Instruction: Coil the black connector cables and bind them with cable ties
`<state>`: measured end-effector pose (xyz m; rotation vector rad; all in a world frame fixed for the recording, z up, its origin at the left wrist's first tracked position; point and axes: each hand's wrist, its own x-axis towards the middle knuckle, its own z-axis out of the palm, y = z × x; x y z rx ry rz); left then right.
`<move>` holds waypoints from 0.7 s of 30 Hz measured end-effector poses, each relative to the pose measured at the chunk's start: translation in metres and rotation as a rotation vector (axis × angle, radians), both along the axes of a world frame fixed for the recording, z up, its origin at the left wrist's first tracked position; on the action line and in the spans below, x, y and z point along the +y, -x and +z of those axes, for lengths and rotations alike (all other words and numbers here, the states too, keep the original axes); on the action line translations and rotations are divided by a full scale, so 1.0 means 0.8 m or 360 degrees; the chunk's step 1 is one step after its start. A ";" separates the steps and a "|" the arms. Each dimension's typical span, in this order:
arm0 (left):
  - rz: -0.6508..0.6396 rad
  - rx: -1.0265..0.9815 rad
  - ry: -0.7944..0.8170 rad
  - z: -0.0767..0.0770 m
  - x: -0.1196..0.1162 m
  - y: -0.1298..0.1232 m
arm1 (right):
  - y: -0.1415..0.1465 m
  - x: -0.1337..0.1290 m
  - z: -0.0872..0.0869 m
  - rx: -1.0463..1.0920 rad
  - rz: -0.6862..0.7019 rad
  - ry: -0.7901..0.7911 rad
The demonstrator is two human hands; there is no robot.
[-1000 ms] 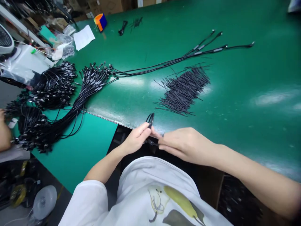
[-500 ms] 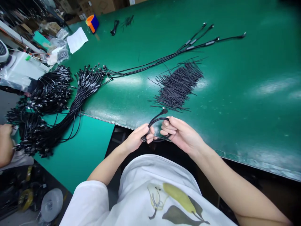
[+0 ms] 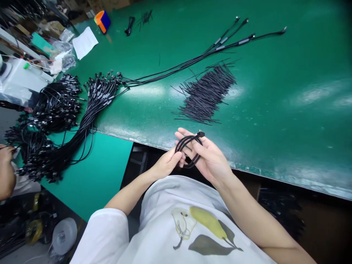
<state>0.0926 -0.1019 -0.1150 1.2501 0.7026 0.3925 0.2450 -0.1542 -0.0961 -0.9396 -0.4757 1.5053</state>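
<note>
A black cable (image 3: 189, 139), wound into a small round coil, is between my two hands just off the table's front edge. My left hand (image 3: 169, 161) grips the left side of the loops, its fingers curled round them. On the right side, my right hand (image 3: 207, 154) holds the coil with the thumb pressed over it, and some fingers reach behind the loops. The cable's plug (image 3: 201, 134) sticks out at the upper right of the coil. Beyond my hands lies a pile of short black ties (image 3: 207, 95) on the green table (image 3: 275, 110).
Several straightened black cables (image 3: 176, 68) stretch across the table behind the ties. A large bundle of cables (image 3: 93, 99) hangs over the left edge, beside another heap (image 3: 59, 106). An orange and blue roll (image 3: 102, 22) and white paper (image 3: 85, 42) sit far left. Another person's hand (image 3: 6, 157) is at left.
The cable has gone from a loosely held loop to a tighter round coil. My right hand has turned and now reaches behind it; the plug has shifted to the right side.
</note>
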 end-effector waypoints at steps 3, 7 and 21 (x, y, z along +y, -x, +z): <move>-0.0074 0.0099 -0.0115 0.005 0.000 0.000 | 0.005 0.000 0.001 0.0110 -0.0078 0.0058; -0.0165 0.0190 -0.0004 0.007 -0.011 -0.006 | 0.016 0.007 -0.001 0.0148 -0.0286 0.0031; -0.0188 -0.0130 0.0587 0.001 -0.011 -0.019 | 0.001 0.030 -0.007 -0.0923 -0.0388 -0.0295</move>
